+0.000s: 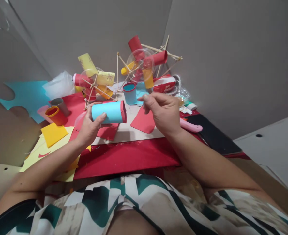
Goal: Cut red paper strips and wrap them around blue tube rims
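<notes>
My left hand (88, 125) is wrapped round a light blue paper-covered tube (109, 112) with a red rim, lying sideways with its red end to the right. To the right of that end, apart from it, my right hand (164, 111) is raised with thumb and fingers pinched together. Whatever those fingertips may hold is too small to make out. Behind and between the hands stands a blue cup (129, 94) with a red rim. Below them, a red paper piece (144, 120) and another red sheet (108, 132) lie on a white board (124, 138).
Two wheel-like models of paper tubes, clear discs and sticks stand behind: one left (95, 78), one taller (141, 62). An orange tube (56, 116), yellow paper (53, 134) and blue sheet (28, 98) sit left. Right are pink-handled scissors (191, 125) and a dark flat slab (216, 135).
</notes>
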The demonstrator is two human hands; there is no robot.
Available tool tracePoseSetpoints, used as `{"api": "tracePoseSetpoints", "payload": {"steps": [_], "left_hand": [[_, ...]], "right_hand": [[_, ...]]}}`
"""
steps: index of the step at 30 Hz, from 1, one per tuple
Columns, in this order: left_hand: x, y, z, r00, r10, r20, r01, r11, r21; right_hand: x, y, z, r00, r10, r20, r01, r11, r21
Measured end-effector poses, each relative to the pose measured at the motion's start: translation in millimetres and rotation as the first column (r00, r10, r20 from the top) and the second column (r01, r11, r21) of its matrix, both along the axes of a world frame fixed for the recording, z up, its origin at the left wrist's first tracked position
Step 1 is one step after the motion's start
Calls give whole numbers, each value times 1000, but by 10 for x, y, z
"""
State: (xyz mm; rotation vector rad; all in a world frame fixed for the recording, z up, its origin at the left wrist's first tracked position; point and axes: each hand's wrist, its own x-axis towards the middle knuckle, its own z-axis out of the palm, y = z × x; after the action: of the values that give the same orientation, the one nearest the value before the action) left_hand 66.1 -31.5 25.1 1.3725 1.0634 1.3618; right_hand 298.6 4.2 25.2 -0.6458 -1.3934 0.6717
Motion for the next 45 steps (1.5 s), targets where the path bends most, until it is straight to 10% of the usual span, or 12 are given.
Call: {"api": "tracePoseSetpoints", "payload": {"steps": [4,9,19,31,40,45], "left_hand": [[41,120,-106,989,57,-135,-42,993,111],[112,199,-205,951,164,-263,-111,972,205],[-52,280,-335,981,-179,-70,167,975,-149],[-12,206,-345,930,-41,-365,162,938,307],[1,201,-296,965,-205,-166,200,979,-45],[1,231,-290,974,-113,-196,132,987,91]], "right_hand": [[-77,-5,-10,957,290,-5,-272,890,-365],[-117,53,-54,921,388,-25,-346,791,-505],[-107,68,-137,936,193,293,-159,978,-136],[-95,204,-155,959,282,23,-244,865,-438],[-81,203,-144,962,252,109,-223,949,-222],[-84,213,-176,961,263,80,-223,917,-329]]}}
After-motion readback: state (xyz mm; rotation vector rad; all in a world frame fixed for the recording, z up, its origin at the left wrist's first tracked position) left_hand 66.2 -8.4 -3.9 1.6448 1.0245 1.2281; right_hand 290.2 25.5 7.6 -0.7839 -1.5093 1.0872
